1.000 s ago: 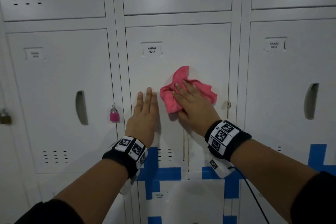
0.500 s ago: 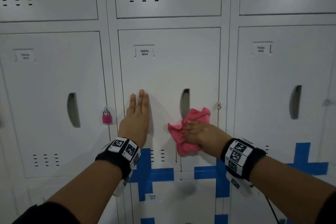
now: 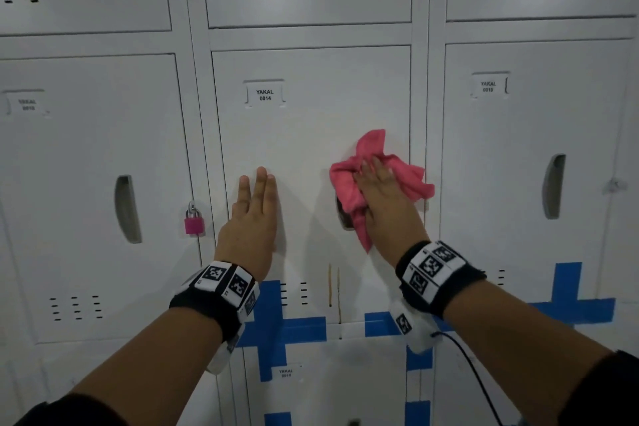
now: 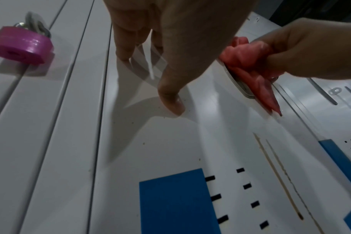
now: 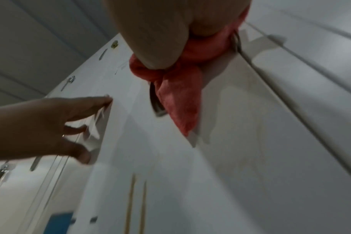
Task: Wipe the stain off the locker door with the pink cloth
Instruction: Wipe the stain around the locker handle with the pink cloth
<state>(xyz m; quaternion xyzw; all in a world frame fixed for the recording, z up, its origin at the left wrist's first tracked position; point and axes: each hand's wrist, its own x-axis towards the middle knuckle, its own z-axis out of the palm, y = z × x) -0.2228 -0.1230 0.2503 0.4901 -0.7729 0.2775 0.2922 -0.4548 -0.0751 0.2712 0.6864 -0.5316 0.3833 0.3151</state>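
The pink cloth (image 3: 371, 149) is bunched against the grey locker door (image 3: 311, 128) labelled 0014, and it covers most of the handle recess (image 3: 344, 220). My right hand (image 3: 383, 197) grips the cloth and presses it on the door; in the left wrist view the thumb curls under the cloth (image 4: 248, 66). My left hand (image 3: 256, 214) lies flat on the same door, left of the cloth, fingers straight. Two thin brown drip streaks (image 3: 333, 287) run down the door below the cloth, also seen as streaks (image 4: 278, 178) from the left wrist.
A pink padlock (image 3: 194, 223) hangs on the neighbouring door at the left. Blue tape crosses (image 3: 276, 325) mark the lower edges of the doors. More closed lockers stand above and on both sides. A black cable (image 3: 473, 370) trails from my right wrist.
My right hand swept the cloth down to below the handle, then back up over the handle. The left hand stayed flat on the door.
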